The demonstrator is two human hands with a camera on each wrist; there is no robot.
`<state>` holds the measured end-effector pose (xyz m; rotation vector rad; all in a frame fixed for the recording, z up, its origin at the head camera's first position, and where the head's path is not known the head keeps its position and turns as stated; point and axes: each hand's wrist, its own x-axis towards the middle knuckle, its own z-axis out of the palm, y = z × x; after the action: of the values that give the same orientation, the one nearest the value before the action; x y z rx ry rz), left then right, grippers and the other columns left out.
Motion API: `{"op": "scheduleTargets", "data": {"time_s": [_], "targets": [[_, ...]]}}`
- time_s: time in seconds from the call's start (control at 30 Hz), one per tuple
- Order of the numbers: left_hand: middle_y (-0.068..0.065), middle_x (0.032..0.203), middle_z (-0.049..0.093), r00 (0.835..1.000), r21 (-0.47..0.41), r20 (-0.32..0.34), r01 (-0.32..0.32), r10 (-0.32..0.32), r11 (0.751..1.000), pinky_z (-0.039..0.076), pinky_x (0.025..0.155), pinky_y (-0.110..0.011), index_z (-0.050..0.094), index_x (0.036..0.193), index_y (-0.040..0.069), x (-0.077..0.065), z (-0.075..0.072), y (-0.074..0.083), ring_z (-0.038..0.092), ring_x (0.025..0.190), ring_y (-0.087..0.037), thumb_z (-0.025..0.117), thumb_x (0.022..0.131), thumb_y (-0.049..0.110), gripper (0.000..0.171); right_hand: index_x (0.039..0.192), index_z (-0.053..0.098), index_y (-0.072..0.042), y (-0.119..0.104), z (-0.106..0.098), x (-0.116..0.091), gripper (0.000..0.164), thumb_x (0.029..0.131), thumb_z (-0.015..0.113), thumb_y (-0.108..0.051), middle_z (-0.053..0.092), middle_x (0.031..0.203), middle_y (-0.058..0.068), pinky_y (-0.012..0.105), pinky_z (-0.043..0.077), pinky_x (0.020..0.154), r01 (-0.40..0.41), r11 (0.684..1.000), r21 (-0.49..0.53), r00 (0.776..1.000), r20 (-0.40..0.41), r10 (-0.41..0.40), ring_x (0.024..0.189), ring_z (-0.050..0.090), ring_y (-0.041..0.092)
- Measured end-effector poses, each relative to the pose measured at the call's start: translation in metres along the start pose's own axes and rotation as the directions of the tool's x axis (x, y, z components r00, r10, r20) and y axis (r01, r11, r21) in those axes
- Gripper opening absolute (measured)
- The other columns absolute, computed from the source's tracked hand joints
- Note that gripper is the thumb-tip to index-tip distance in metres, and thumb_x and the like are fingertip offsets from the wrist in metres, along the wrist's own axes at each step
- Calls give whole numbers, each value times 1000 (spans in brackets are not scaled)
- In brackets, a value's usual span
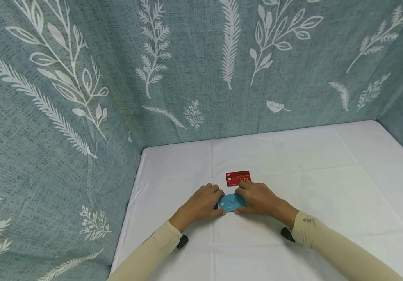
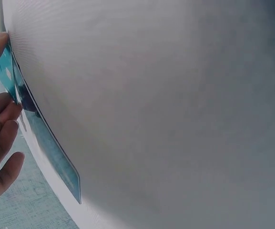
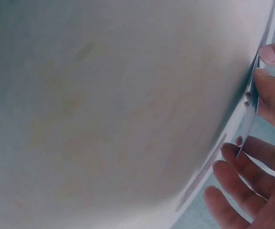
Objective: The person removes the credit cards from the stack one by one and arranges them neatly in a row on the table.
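A light blue card with a chip and large pale lettering lies between both hands in the head view. My left hand holds its left end, thumb at the near edge and fingertips at the far edge. Gripping the right end in the same way is my right hand. The right wrist view shows this card nearly edge-on, tilted between thumb and fingers. A second card, dark and light blue, lies flat beneath the left hand; the head view shows only a dark sliver of it.
A red VIP card lies just beyond the hands, its lower right corner behind the right fingers. White cloth covers the table. Patterned blue-green curtains hang behind it and along the sides. Dark wrist devices show below the cuffs.
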<state>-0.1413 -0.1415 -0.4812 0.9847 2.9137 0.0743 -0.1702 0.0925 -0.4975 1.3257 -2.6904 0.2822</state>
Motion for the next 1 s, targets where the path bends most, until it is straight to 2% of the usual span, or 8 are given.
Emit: {"op": "scheduleTargets", "data": {"time_s": [0.27,0.7,1.0], "targets": [[-1,106,64,1000,16,0,-2,2,1000,45,78,-26,67,118,11,1,-2,1,51,90,-13,75,87,48,49,116,70,-9,0,0,-1,59,79,81,-54,68,108,4,31,57,74,-4,1000,7,1000,15,3,93,64,15],[-2,110,64,1000,9,14,9,-9,1000,47,81,-27,67,120,12,1,-2,2,52,93,-14,74,87,49,50,117,70,-9,-1,-2,-2,58,79,81,-51,68,108,5,32,58,76,-11,1000,9,998,56,10,95,64,16],[-2,108,65,1000,0,-12,-9,9,1000,48,80,-27,68,118,11,0,-3,2,53,91,-14,76,86,47,49,117,70,-9,-2,-3,-3,57,79,82,-50,67,108,4,31,58,75,-15,1000,17,998,61,14,94,64,16]]}}
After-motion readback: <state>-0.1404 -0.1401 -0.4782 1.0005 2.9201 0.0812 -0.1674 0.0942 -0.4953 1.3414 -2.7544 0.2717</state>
